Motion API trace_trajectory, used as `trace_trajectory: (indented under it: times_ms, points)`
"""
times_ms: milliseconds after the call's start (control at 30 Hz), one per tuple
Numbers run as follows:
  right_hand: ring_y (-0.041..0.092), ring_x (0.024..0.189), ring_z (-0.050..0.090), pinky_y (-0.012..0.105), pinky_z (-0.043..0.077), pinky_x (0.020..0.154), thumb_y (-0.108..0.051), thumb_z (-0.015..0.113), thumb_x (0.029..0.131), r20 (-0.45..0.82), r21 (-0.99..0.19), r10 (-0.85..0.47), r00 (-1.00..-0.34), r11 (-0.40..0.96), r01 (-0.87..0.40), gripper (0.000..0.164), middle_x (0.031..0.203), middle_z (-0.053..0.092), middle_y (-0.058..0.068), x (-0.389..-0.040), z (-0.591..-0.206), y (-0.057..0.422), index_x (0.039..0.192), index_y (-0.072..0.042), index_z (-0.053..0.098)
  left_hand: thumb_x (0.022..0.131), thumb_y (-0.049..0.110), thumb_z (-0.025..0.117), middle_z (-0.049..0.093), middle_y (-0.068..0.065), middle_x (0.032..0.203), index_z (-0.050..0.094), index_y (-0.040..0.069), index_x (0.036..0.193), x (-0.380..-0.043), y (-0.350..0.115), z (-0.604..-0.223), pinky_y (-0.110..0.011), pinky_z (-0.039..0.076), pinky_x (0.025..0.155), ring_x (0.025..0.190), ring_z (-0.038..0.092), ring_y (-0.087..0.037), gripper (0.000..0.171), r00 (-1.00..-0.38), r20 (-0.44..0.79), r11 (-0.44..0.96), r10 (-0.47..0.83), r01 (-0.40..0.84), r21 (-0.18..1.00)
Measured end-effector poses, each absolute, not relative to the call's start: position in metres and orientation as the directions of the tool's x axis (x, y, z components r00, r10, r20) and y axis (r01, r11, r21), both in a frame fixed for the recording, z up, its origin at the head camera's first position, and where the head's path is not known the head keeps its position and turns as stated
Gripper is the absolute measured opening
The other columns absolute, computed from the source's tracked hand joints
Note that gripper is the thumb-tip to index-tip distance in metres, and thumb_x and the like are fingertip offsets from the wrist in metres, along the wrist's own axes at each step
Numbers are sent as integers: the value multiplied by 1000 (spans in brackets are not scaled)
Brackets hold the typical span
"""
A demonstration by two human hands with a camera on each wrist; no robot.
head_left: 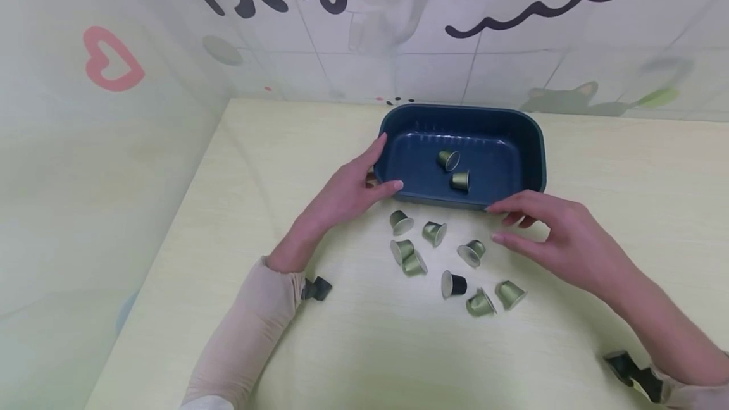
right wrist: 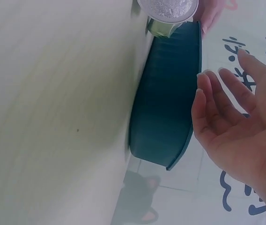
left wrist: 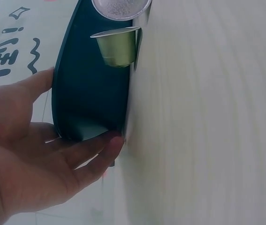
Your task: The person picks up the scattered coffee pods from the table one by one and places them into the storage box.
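I count 2 green capsules [head_left: 454,169] already lying inside the dark blue tray [head_left: 535,144], which sits toward the back of the bench [head_left: 626,220]. 8 more capsules [head_left: 455,261] are scattered on the bench just in front of the tray, 1 of them dark [head_left: 454,284] and the rest green, so by my judgement most of the loading is left to do.

My left hand [head_left: 347,195] cups the tray's left end, thumb on the near rim and fingers [left wrist: 83,150] stretched along the wall; it braces the tray without clamping it. My right hand [head_left: 560,233] hovers near the tray's front right corner with fingers [right wrist: 217,89] relaxed and spread, holding nothing, close to the nearest loose capsule [head_left: 472,252].

The tiled wall [head_left: 433,68] with painted lettering stands right behind the tray. Nothing lies between the right hand and the capsules; they do lie tipped at odd angles and bunched, which could make single pick-ups fiddly.
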State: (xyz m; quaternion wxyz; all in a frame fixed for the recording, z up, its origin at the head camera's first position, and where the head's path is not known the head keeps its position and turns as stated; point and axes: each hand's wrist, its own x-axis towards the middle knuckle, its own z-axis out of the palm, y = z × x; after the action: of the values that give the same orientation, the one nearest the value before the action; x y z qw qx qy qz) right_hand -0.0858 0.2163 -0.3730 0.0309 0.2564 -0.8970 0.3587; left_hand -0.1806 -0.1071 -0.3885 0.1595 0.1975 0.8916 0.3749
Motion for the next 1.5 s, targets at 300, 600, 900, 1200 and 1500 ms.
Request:
trace_trajectory:
  times_ms: [300, 600, 900, 1200, 1500]
  points:
    - [7, 86, 64, 17, 49, 70, -9, 84, 80, 216, -635, -444, -869, 612, -471, 40, 105, 69, -8, -82, -375, 219, 117, -20, 71, 97, 41, 64, 28, -6, 162, 8, 20, 161, -182, -107, -389, -32, 50, 91, 108, 61, -18, 87, -874, -133, 646, 467, 235, 726]
    - [3, 86, 63, 18, 49, 69, -8, 82, 81, 199, -641, -445, -873, 614, -460, 37, 105, 70, -7, -78, -379, 222, 116, -17, 72, 97, 40, 65, 27, -5, 162, 9, 20, 161, -182, -108, -389, -31, 50, 92, 108, 63, -18, 87, -873, -118, 635, 474, 245, 733]
    - [2, 87, 63, 18, 50, 72, -10, 81, 84, 167, -654, -453, -876, 614, -442, 35, 108, 70, -7, -75, -379, 222, 116, -19, 71, 97, 39, 65, 25, -4, 163, 9, 21, 161, -181, -107, -387, -32, 50, 93, 111, 63, -19, 87, -875, -139, 641, 463, 223, 734]
    - [4, 87, 64, 16, 48, 77, -14, 83, 82, 158, -654, -463, -872, 612, -444, 39, 107, 69, -10, -70, -382, 225, 118, -22, 69, 97, 39, 64, 26, -5, 162, 9, 21, 161, -181, -107, -388, -32, 50, 93, 111, 62, -19, 87, -875, -143, 647, 462, 222, 730]
    - [5, 86, 64, 14, 48, 78, -13, 83, 81, 143, -678, -485, -863, 587, -442, 41, 108, 68, -12, -66, -385, 225, 118, -23, 69, 97, 40, 64, 27, -6, 162, 8, 22, 161, -181, -107, -388, -32, 50, 92, 110, 62, -18, 87, -875, -147, 652, 462, 222, 725]
